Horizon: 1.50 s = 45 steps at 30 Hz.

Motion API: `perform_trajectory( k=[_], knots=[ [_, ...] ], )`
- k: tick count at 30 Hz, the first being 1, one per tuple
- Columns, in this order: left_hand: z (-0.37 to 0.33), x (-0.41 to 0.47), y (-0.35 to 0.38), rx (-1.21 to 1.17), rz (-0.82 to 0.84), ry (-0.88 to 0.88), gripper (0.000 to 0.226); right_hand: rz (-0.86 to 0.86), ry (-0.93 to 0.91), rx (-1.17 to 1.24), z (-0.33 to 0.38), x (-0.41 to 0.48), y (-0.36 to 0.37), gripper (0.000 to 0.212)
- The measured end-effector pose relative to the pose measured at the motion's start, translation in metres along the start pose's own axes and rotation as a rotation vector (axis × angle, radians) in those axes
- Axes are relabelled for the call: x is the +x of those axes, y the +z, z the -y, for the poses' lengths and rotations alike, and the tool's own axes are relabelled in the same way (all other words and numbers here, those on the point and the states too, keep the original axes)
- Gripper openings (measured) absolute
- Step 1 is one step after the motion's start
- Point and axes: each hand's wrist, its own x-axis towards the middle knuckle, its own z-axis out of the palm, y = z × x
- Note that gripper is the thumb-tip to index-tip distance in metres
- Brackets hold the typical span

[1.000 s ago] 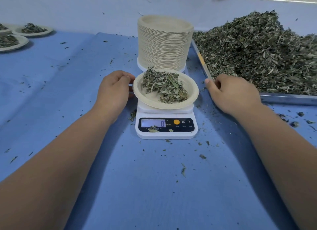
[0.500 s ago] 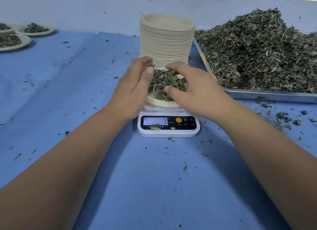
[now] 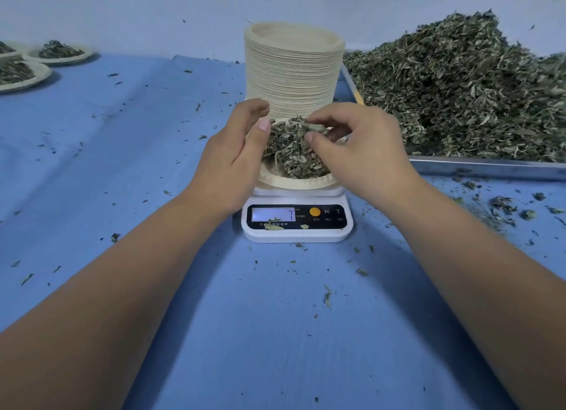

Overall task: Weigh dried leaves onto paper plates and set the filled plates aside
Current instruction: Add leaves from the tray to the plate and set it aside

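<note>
A paper plate (image 3: 295,183) with a mound of dried leaves (image 3: 291,155) sits on the white kitchen scale (image 3: 296,233), whose display reads 7. My left hand (image 3: 234,157) rests against the mound's left side, thumb touching the leaves and fingers loosely curved. My right hand (image 3: 363,152) reaches in from the right and pinches a tuft of leaves at the top of the mound between thumb and forefinger. Both hands hide the plate's side rims.
A tall stack of empty paper plates (image 3: 293,69) stands right behind the scale. A metal tray (image 3: 490,168) heaped with loose dried leaves (image 3: 465,85) fills the right. Filled plates (image 3: 58,54) sit at the far left. Leaf crumbs litter the blue cloth (image 3: 137,164).
A second ago both hands rested beside the plate and the scale read 8. They moved in onto the mound; now my right fingers pinch leaves and the reading is 7.
</note>
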Motion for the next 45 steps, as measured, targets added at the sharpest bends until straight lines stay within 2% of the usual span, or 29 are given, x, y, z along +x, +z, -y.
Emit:
perform_trajectory(
  k=[6, 12, 17, 21, 24, 29, 31, 34, 38, 41, 45],
  knots=[
    [0.006, 0.001, 0.001, 0.028, -0.010, -0.040, 0.040, 0.092, 0.032, -0.021, -0.002, -0.005, -0.004, 0.021],
    [0.006, 0.002, -0.002, 0.009, -0.060, -0.089, 0.040, 0.029, 0.090, -0.049, -0.017, -0.004, -0.013, 0.024],
    [0.008, 0.004, -0.002, -0.042, -0.064, -0.191, 0.038, 0.050, 0.112, -0.122, -0.024, -0.009, -0.012, 0.027],
    [0.006, 0.010, -0.002, -0.146, -0.074, -0.344, 0.021, 0.065, 0.108, -0.263, -0.024, -0.010, -0.013, 0.028],
    [0.006, 0.012, 0.001, -0.231, -0.026, -0.420, 0.020, 0.087, 0.133, -0.328, -0.024, -0.009, -0.012, 0.029],
    [0.002, 0.010, 0.004, -0.294, 0.009, -0.487, 0.023, 0.087, 0.153, -0.290, -0.022, -0.011, -0.011, 0.028],
    [-0.001, 0.012, 0.005, -0.380, -0.024, -0.536, 0.026, 0.081, 0.152, -0.236, -0.018, -0.012, -0.009, 0.025],
    [-0.003, 0.017, 0.001, -0.551, -0.170, -0.625, 0.020, 0.075, 0.136, -0.165, -0.008, -0.014, -0.006, 0.024],
    [-0.006, 0.024, -0.013, -0.600, -0.320, -0.693, 0.022, 0.169, 0.135, -0.144, 0.007, -0.021, 0.000, 0.030],
    [-0.004, 0.025, -0.025, -0.650, -0.352, -0.703, 0.020, 0.268, 0.129, -0.177, 0.021, -0.026, 0.005, 0.034],
    [0.005, 0.021, -0.055, -0.705, -0.380, -0.749, 0.025, 0.349, 0.010, -0.227, 0.045, -0.025, 0.012, 0.051]
  ],
)
